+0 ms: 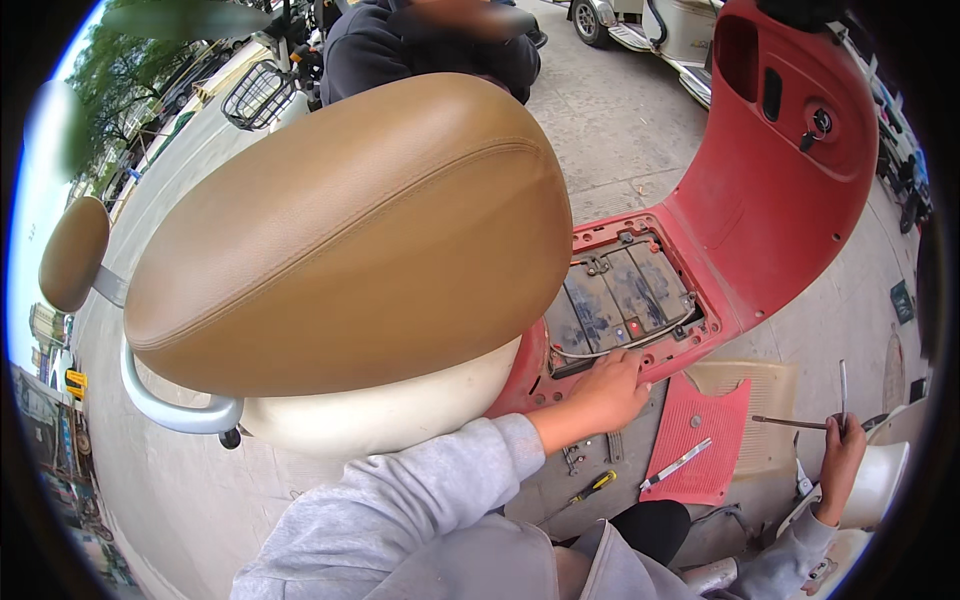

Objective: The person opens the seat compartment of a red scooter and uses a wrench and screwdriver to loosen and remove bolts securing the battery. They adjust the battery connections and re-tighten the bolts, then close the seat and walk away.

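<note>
My left hand rests on the near edge of a red scooter's footboard, its fingers stretched toward the battery bay and holding nothing that I can see. In the bay sit dark, dusty batteries, with a pale cable running along their near side, close to my fingertips. Off to the right, my right hand is closed on a tool with thin metal rods, one pointing left and another upward. The rest of that tool is hidden in my fingers.
A large brown seat covers the left. On the ground lie a red ribbed floor panel with a silver pen-like tool on it, a beige mat and a yellow-black screwdriver. A person in dark clothing is beyond the seat.
</note>
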Available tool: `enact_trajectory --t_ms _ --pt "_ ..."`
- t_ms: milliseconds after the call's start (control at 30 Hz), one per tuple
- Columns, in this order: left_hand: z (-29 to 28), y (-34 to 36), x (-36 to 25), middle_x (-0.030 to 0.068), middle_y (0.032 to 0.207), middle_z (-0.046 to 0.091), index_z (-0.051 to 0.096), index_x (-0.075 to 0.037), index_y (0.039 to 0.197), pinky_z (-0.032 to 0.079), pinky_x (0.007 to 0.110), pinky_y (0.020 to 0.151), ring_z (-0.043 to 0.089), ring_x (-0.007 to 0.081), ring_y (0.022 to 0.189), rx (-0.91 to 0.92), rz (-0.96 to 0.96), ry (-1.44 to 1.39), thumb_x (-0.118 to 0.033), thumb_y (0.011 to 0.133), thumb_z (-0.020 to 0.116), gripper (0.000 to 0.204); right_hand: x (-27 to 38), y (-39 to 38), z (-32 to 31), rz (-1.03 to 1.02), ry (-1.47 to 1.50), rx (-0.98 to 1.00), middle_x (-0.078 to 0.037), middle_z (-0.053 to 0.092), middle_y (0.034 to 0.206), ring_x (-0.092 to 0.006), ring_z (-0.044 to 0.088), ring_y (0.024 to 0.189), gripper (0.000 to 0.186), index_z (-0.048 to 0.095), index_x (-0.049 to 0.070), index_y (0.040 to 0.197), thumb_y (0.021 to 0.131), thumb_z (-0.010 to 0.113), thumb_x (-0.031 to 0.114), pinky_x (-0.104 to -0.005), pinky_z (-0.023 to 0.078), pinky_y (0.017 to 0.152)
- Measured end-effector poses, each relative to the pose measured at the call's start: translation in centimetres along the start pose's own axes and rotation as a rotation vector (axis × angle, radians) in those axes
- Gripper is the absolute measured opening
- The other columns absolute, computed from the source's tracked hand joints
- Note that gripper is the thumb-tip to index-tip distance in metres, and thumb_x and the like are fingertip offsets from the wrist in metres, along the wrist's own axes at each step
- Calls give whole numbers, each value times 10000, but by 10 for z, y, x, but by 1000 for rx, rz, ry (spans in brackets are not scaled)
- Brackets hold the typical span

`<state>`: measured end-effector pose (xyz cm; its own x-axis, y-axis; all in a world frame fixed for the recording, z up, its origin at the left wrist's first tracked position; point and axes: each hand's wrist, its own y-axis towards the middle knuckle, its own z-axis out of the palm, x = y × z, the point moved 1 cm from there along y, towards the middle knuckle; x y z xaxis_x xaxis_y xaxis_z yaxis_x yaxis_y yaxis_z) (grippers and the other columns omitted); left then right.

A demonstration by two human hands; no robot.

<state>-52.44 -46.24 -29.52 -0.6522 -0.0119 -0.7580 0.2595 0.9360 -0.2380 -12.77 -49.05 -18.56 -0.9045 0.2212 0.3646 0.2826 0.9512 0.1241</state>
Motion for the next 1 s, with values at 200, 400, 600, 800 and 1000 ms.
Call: enact_trajectory --t_ms 200,400,600,800,1000 --pt "31 90 78 240 1216 568 509 18 1284 437 436 969 539 404 1134 -637 -249 -292 -83 870 516 426 182 15 -33 -614 -7 -102 -219 555 762 -371 515 668 170 558 -51 865 893 621 104 -397 404 617" --pt "50 139 121 207 1313 532 466 -8 1340 435 387 986 539 324 1190 -1008 -383 -628 81 845 419 505 309 64 61 -843 -13 -89 -198 618 783 -406 602 758 272 566 -5 844 898 625 254 -477 462 635" --pt "30 174 134 168 1427 471 399 -34 1422 329 336 1090 454 273 1323 -1041 -313 -635 158 831 354 623 374 88 133 -795 -12 91 -177 648 778 -393 626 768 293 602 20 850 924 591 303 -492 480 658" --pt "33 175 133 161 1428 472 330 -12 1457 294 315 1111 421 239 1351 -866 -64 -771 155 853 317 627 379 99 158 -801 -39 87 -182 645 755 -382 634 753 309 614 21 842 933 581 315 -490 484 650" --pt "28 176 134 167 1435 461 261 2 1474 274 313 1122 416 240 1352 -815 -55 -911 151 875 306 619 381 107 158 -760 -22 109 -202 672 801 -385 659 784 304 673 3 826 891 629 296 -480 511 684"
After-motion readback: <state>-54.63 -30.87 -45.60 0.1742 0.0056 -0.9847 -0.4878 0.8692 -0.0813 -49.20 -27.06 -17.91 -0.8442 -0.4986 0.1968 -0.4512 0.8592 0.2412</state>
